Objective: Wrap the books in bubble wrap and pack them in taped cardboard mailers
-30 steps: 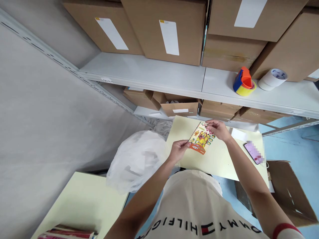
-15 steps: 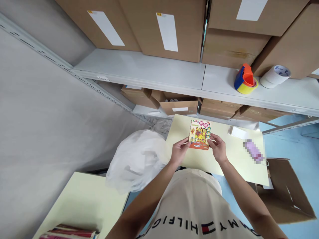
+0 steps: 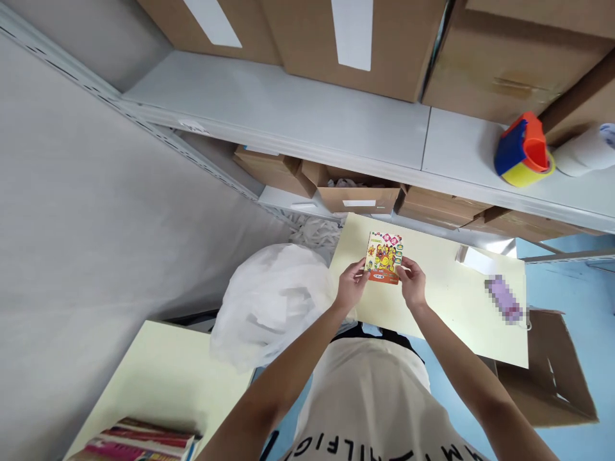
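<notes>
A small illustrated book [image 3: 384,257], with cartoon figures and an orange lower band on its cover, is held level over the pale yellow table [image 3: 432,288]. My left hand [image 3: 352,282] grips its lower left edge, thumb on the near side. Its lower right edge is pinched by my right hand [image 3: 412,280], the thumb resting on the cover. The fingers beneath the book are hidden. Right of my hands, a white box [image 3: 475,260] and a purple pixelated object [image 3: 504,299] lie on the table.
A bulging white plastic bag [image 3: 271,301] stands left of the table. A second table [image 3: 168,378] bears a stack of books [image 3: 139,442]. Ahead, a metal shelf [image 3: 288,96] holds cardboard boxes, a tape dispenser [image 3: 523,153] and white tape rolls [image 3: 583,150]. An open carton [image 3: 548,378] sits at right.
The view has shifted, so the shelf and its tape dispenser appear farther right. Both hands still hold the book, which stays in nearly the same place in view.
</notes>
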Demonstrator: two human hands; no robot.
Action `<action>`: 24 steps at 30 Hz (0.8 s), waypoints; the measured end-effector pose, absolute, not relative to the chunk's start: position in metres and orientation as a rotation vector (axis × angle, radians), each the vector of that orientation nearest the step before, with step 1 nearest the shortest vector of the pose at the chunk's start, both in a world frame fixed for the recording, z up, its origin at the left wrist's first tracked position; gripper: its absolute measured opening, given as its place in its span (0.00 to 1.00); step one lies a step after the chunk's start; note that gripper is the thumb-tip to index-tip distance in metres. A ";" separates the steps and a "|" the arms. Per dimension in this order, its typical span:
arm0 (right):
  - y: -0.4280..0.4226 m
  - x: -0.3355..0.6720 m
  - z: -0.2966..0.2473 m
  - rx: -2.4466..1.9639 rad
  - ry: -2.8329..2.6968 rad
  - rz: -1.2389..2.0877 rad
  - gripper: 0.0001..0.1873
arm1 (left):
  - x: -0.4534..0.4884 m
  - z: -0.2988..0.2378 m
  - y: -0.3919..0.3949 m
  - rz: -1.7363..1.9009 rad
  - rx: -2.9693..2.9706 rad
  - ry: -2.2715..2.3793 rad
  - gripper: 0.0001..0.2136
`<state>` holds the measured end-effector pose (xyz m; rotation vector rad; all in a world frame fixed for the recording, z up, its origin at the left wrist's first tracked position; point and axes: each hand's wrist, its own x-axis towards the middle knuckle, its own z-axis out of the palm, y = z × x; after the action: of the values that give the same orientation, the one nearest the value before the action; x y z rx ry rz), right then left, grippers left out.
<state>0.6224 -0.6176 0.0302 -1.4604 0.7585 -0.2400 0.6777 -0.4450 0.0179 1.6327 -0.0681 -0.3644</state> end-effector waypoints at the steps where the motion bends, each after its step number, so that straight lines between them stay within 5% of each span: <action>1: -0.612 0.633 0.017 -1.472 0.787 -0.237 0.29 | 0.688 0.004 -0.441 -0.350 1.688 -0.070 0.19; 12: -0.571 0.733 -0.089 -1.670 0.989 -0.118 0.16 | 0.791 -0.118 -0.419 -0.396 2.074 -0.022 0.17; 24: -0.573 0.740 -0.078 -1.767 0.987 -0.026 0.16 | 0.792 -0.112 -0.419 -0.355 2.149 0.021 0.15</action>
<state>0.7401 -0.5728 -0.0781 -1.7674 0.9872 -0.0261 0.7916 -0.4188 -0.1122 2.1487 0.0211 -0.3547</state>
